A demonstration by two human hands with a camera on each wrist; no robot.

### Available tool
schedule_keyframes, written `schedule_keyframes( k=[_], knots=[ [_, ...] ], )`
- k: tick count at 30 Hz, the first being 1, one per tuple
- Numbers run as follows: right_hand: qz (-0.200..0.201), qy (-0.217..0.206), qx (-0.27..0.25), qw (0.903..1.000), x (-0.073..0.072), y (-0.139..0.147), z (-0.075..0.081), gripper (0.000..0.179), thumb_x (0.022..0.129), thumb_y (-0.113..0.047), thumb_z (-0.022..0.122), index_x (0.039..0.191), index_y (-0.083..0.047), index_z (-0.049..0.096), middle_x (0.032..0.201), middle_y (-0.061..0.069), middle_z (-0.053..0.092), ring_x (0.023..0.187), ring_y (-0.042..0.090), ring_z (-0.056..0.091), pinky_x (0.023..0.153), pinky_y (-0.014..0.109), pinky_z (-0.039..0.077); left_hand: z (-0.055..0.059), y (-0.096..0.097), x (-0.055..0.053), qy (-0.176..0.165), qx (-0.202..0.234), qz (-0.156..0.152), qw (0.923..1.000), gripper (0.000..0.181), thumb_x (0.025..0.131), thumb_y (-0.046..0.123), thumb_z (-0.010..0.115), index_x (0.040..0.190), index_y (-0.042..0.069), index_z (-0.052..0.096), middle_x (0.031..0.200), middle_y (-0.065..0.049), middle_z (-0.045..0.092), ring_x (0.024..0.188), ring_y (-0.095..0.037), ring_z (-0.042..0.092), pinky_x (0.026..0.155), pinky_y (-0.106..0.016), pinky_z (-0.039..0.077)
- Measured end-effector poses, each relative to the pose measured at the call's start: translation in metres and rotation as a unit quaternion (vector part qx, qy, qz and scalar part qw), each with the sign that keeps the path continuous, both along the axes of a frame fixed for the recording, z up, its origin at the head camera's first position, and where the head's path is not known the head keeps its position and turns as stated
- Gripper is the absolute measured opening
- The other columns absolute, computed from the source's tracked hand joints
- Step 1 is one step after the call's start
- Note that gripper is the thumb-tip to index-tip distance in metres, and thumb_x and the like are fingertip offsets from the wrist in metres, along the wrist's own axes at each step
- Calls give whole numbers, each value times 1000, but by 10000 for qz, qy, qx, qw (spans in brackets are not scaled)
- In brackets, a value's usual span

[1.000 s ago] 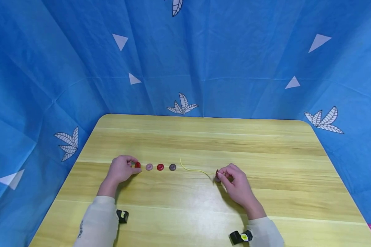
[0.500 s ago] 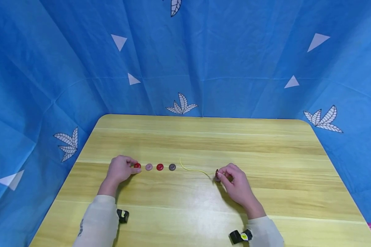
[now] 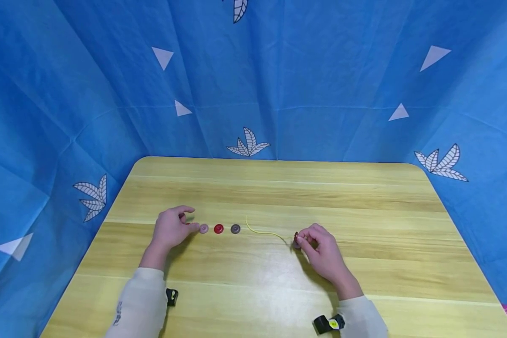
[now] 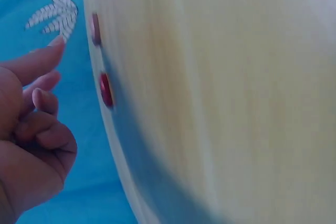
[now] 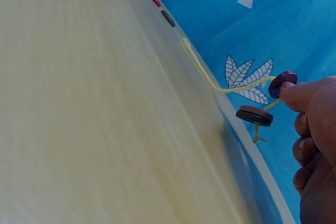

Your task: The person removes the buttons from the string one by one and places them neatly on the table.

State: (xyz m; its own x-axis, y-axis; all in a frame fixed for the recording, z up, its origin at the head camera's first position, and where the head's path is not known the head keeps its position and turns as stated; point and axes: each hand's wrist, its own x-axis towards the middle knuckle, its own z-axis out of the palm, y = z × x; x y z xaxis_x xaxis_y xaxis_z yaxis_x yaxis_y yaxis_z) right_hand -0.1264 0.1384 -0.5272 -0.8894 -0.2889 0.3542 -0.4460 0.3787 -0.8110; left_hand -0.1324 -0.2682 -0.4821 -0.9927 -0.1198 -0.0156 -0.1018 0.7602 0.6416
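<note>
My left hand (image 3: 172, 229) hovers over the left end of a row of buttons, its thumb tip right at the pink button (image 3: 203, 228). Its index finger is stretched out and it holds nothing. Mostly hidden behind that hand in the head view, the leftmost red button (image 4: 106, 90) lies on the table. A second red button (image 3: 218, 228) and a grey button (image 3: 235, 229) continue the row. With thumb and finger, my right hand (image 3: 323, 253) pinches a dark red button (image 5: 283, 83) threaded on a yellow string (image 3: 264, 232). Below it, stacked dark buttons (image 5: 254, 116) hang above the string's knotted end.
The wood-grain table (image 3: 279, 192) carries the row and the loose string end, which stretches left toward the grey button. Blue curtain (image 3: 321, 84) with white leaf and triangle prints surrounds the table's back and sides. A black wrist device (image 3: 328, 324) sits at the right sleeve.
My left fingers have come off the leftmost red button and the hand has shifted slightly right, toward the pink button. The right hand keeps its hold in the same place.
</note>
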Motion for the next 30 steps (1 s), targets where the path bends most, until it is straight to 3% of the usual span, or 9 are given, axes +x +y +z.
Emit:
schedule_keyframes(
  k=[6,13,20,24,30],
  knots=[
    [-31,-68,-26,10000,1,-1,1,17,93,-2,70,84,-17,68,85,-9,58,71,14,52,61,27,43,8,37,-3,479,293,-449,9974,34,86,16,80,117,3,71,73,-1,52,52,-14,41,56,-33,39],
    [-21,-79,-55,10000,1,-2,3,17,93,-3,70,85,-18,68,86,-10,59,72,14,52,62,27,44,18,87,-8,700,311,-1128,9907,28,88,15,79,112,4,73,71,1,49,50,-11,34,55,-32,35],
    [-19,-106,-41,9999,1,-1,3,16,93,-3,70,85,-17,69,87,-10,59,73,14,53,62,27,44,23,128,-14,628,191,-1701,9832,28,89,18,78,115,8,73,74,2,50,57,-12,36,64,-41,39],
    [-13,-76,-4,10000,1,0,3,16,94,-4,70,85,-17,69,86,-10,59,72,14,53,62,27,44,19,146,-17,719,215,-2159,9735,27,88,15,77,114,6,73,77,1,53,59,-12,36,69,-35,42],
    [74,19,-21,10000,1,1,5,12,95,-5,68,88,-15,70,84,-7,59,72,13,53,61,26,45,10,165,-18,402,584,-2583,9635,31,87,11,76,117,5,71,90,1,59,56,-7,44,66,-29,47]
  ],
)
